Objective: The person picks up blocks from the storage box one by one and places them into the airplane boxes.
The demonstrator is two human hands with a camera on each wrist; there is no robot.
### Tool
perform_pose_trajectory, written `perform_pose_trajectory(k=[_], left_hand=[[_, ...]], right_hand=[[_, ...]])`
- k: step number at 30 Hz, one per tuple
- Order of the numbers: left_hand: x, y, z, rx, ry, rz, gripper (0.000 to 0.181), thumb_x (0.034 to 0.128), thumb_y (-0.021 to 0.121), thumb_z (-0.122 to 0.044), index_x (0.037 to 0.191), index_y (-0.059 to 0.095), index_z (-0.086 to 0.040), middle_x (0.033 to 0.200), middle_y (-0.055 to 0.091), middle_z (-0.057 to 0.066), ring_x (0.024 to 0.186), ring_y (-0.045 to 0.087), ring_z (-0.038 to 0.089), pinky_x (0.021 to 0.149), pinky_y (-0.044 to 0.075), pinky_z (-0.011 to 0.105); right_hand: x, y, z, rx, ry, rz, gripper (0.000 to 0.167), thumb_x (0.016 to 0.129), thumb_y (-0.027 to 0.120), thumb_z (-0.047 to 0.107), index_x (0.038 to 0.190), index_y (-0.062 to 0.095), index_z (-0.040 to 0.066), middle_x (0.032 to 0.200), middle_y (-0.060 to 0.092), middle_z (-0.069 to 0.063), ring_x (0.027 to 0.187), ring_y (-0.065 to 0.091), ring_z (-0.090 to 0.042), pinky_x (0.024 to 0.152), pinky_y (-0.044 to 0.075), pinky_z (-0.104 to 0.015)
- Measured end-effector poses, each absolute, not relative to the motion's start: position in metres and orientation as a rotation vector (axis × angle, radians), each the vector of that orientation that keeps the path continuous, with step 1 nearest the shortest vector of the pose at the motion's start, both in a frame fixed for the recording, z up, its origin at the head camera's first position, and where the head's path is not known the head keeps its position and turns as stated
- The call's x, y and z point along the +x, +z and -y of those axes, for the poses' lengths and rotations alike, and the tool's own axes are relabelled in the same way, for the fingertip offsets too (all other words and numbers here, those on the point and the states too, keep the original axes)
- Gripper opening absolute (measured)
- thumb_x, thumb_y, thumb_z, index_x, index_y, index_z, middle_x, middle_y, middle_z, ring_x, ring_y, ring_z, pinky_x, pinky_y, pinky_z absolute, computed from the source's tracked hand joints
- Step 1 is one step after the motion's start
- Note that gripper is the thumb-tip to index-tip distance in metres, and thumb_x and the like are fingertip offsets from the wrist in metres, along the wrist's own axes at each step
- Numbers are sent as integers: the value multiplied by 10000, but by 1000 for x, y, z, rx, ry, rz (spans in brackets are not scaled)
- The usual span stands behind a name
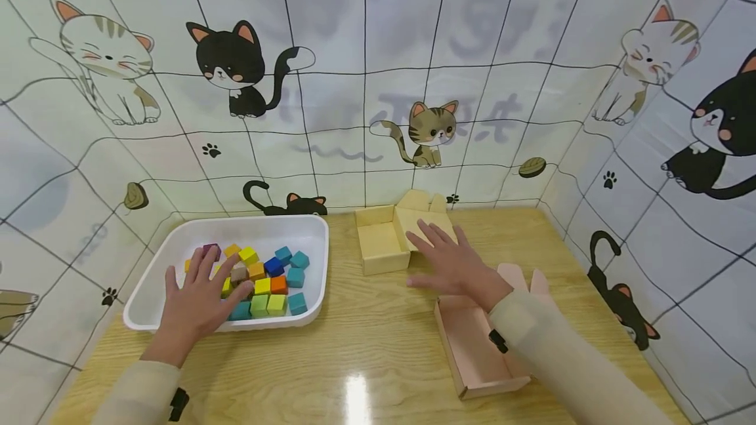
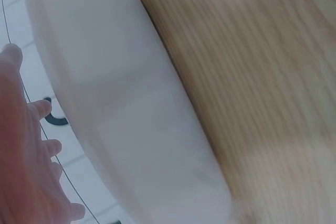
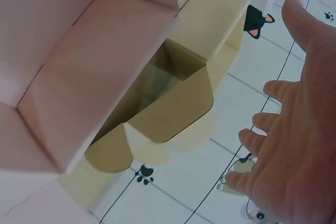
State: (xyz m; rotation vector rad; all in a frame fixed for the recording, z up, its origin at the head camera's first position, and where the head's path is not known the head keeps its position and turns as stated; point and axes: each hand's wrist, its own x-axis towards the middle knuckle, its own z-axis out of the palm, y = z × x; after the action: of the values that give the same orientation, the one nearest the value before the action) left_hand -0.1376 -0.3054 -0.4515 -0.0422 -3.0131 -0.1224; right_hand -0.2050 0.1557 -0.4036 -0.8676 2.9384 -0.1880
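Note:
My left hand (image 1: 197, 300) hovers with spread fingers over a white plastic tray (image 1: 323, 261) of small coloured cubes (image 1: 276, 285). Yellow, orange, teal, blue, green and purple cubes show; the hand hides some of them. In the left wrist view, the tray's outer wall (image 2: 121, 93) fills the middle and my fingers lie at the left edge. My right hand (image 1: 451, 264) is held out with fingers apart, over the lid of an open yellow cardboard box (image 1: 384, 241). Under my right forearm lies an open pink cardboard box (image 1: 472, 340), partly covered by the sleeve. Neither hand holds anything.
The wooden table (image 1: 354, 326) carries the tray at the left and both boxes at the centre and right. A white cloth printed with cats (image 1: 230, 64) surrounds the table at the back and sides. The pink box's raised flaps (image 1: 514, 275) stand near my right forearm.

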Motion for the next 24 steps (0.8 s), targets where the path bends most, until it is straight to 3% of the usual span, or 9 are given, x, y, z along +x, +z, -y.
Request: perform_pose_trajectory(k=[10, 19, 24], left_hand=[[-126, -454, 336, 49, -165, 3023, 776, 943, 355, -661, 1528, 273, -158, 1559, 181, 275, 1450, 70, 486, 1064, 8, 797], [-121, -460, 356, 225, -263, 3011, 762, 958, 304, -659, 1479, 322, -104, 1526, 166, 348, 1408, 83, 579, 1030, 49, 817], [-119, -462, 361, 382, -334, 3052, 840, 948, 231, -696, 1511, 245, -72, 1514, 90, 403, 1381, 28, 639, 1038, 17, 816]], right_hand=[[-205, -398, -117, -1005, -127, -2866, 879, 877, 509, 687, 1555, 246, 192, 1637, 186, -104, 1507, 218, -303, 1211, 92, -611], [-208, -405, -83, -1086, -43, -2809, 861, 879, 515, 680, 1554, 249, 216, 1641, 185, -64, 1509, 226, -254, 1228, 88, -564], [-210, -408, -65, -1175, -24, -2811, 824, 885, 528, 662, 1529, 307, 198, 1585, 318, -66, 1464, 317, -254, 1221, 151, -545]])
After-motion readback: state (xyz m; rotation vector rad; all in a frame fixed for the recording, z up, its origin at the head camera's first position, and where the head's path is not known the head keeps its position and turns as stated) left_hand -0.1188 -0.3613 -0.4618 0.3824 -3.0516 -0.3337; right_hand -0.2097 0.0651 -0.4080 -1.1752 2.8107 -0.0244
